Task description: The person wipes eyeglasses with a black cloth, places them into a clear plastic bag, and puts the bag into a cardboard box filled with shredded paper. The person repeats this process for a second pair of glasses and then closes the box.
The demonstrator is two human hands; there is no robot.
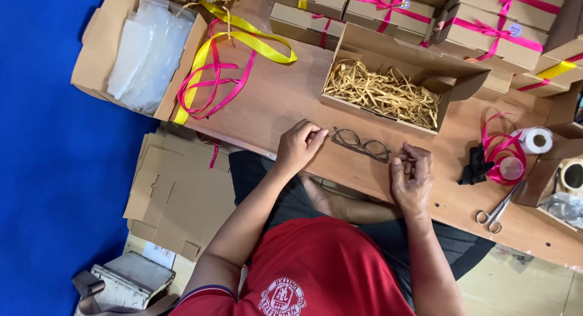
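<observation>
Both hands rest apart and empty on the table [285, 100]: left hand [299, 144] curled at nine o'clock of the glasses [361, 144], right hand [412, 177] at four o'clock.

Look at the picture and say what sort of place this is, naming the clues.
Probably a small gift-packing workbench. Closed cardboard boxes tied with pink ribbon line the back, an open box of paper shred waits, loose ribbons and scissors lie on the wooden table.

Bright even daylight, soft short shadows under the hands [300, 144] on the desk [279, 97], glare on plastic bags [146, 51], sharp focus, edges slightly bent
</observation>
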